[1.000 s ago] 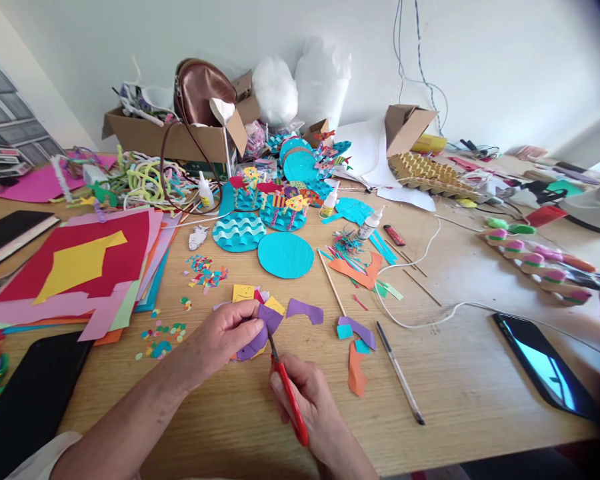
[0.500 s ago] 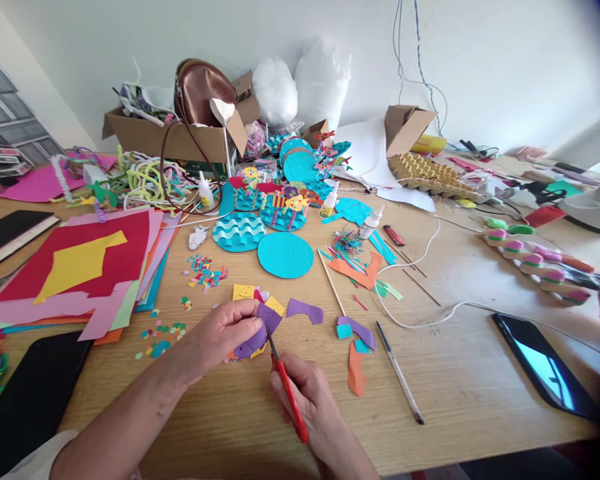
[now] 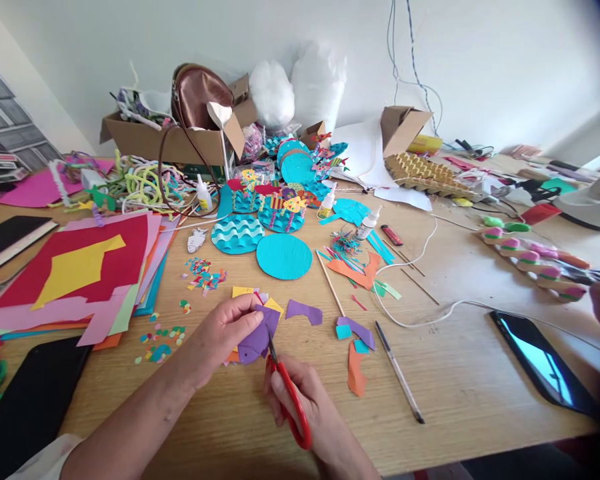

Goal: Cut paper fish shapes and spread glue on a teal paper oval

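My left hand (image 3: 225,327) pinches a purple paper piece (image 3: 258,340) just above the wooden table (image 3: 460,373). My right hand (image 3: 310,407) grips red-handled scissors (image 3: 290,393), and their blades meet the purple paper's right edge. Other paper scraps lie under and around the piece: yellow (image 3: 243,292), purple (image 3: 304,311) and orange (image 3: 356,373).
A stack of coloured paper sheets (image 3: 75,273) lies at the left, and teal card discs (image 3: 284,256) sit behind the hands. A pen (image 3: 399,371), wooden skewers, glue bottles, a white cable and a phone (image 3: 540,363) lie to the right. Cardboard boxes stand at the back. Another person's hand shows at the far right edge.
The purple piece has turned in my left hand and stands more upright. The scissors have shifted slightly with my right hand. The view has tilted a little.
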`<state>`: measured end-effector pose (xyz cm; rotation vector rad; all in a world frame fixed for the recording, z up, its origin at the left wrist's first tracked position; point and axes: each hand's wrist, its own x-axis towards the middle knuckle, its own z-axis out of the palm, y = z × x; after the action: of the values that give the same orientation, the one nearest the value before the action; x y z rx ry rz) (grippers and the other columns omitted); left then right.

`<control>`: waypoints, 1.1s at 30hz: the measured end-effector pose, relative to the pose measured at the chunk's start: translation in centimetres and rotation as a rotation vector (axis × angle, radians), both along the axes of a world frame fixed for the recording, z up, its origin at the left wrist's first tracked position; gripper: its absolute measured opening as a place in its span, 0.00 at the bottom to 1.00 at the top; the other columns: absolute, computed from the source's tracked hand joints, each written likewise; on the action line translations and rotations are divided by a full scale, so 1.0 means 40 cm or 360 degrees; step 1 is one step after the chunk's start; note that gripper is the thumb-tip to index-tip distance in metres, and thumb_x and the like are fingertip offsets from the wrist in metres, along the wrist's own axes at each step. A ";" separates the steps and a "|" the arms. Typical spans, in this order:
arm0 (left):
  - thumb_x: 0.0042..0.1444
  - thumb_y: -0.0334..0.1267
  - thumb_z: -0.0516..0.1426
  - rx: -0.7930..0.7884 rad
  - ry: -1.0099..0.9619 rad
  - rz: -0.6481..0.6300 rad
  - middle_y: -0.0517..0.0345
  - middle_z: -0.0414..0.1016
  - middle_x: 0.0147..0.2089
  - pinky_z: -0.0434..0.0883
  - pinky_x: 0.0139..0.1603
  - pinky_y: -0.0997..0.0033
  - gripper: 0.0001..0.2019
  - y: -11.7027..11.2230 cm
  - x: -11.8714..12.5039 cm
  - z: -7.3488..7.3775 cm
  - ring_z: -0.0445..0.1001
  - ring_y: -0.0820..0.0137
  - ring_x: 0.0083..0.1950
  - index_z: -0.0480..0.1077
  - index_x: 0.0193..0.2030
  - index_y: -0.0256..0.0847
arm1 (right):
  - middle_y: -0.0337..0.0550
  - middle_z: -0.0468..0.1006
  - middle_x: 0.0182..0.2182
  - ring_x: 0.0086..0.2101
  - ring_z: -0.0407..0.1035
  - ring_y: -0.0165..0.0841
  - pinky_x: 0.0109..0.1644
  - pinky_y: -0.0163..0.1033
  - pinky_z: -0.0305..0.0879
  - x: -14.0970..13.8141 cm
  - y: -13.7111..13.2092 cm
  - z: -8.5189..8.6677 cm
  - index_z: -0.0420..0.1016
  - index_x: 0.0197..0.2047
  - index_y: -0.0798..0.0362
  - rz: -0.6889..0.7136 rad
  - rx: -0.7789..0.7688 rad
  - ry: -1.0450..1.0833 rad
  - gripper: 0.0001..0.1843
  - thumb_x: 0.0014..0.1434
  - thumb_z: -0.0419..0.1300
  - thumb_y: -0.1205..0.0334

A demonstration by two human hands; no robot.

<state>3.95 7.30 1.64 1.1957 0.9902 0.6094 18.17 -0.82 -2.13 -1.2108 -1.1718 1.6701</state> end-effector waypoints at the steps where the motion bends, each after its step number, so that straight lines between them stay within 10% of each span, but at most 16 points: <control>1: 0.52 0.46 0.54 0.0007 -0.0018 0.0048 0.68 0.58 0.21 0.51 0.18 0.80 0.11 -0.005 0.006 0.000 0.51 0.79 0.20 0.63 0.28 0.40 | 0.31 0.58 0.14 0.16 0.52 0.23 0.20 0.29 0.48 -0.002 0.000 0.001 0.57 0.21 0.53 -0.0007 -0.0015 0.0065 0.26 0.56 0.49 0.39; 33: 0.48 0.44 0.58 -0.0287 -0.0274 0.0210 0.66 0.63 0.22 0.53 0.21 0.79 0.12 -0.032 0.032 -0.007 0.54 0.79 0.20 0.69 0.35 0.39 | 0.31 0.61 0.13 0.15 0.54 0.23 0.20 0.30 0.49 -0.013 -0.012 -0.030 0.64 0.26 0.55 -0.0130 0.0000 0.0309 0.26 0.55 0.50 0.38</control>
<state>5.21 6.04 1.34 0.9084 0.9611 0.6998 17.65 -1.31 -3.35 -1.0559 -0.9906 1.6847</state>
